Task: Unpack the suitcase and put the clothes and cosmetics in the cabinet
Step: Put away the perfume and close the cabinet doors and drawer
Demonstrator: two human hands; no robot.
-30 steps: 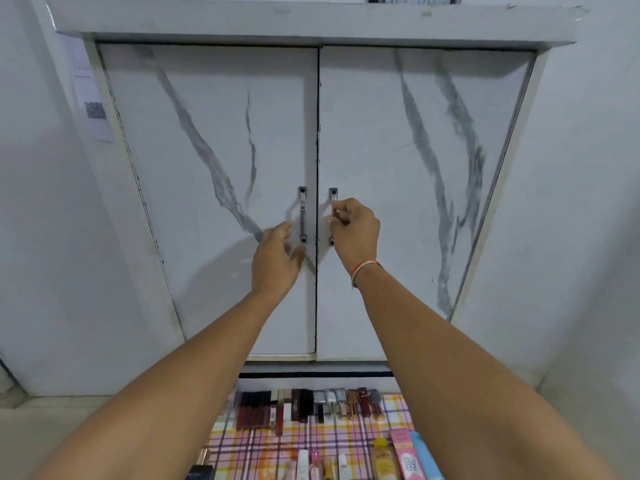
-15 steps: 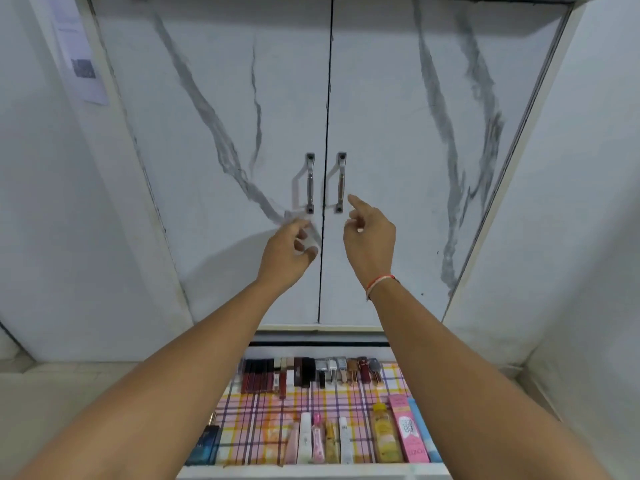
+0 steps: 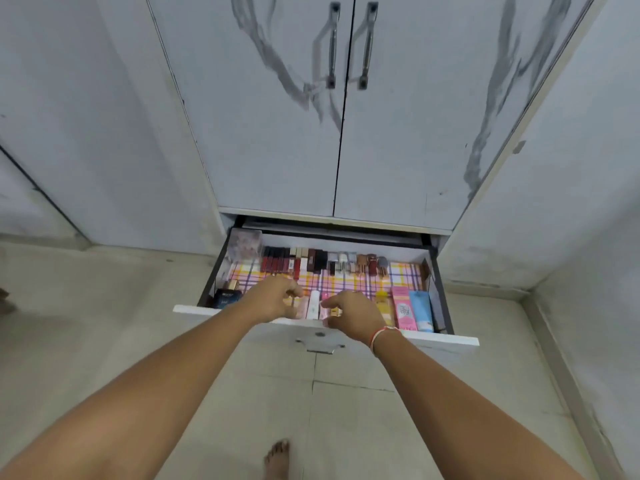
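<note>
Open white drawer [image 3: 446,338] below the closed marble-patterned double cabinet doors [image 3: 277,133], lined with a pink, yellow and purple checked sheet [image 3: 405,271]; contents: a back row of dark red and brown lipstick tubes [image 3: 294,261], a front row of bottles and tubes (pink carton [image 3: 401,308] and light blue tube [image 3: 420,310] at the right end). Left hand [image 3: 273,299] and right hand [image 3: 353,313], both with fingers curled, hover over the front row just above the drawer's front edge; whether either pinches an item cannot be told.

even, soft indoor light, no glare. door handles [image 3: 349,46] smeared by motion blur, casting faint shadows. wide-angle bending at edges.
</note>
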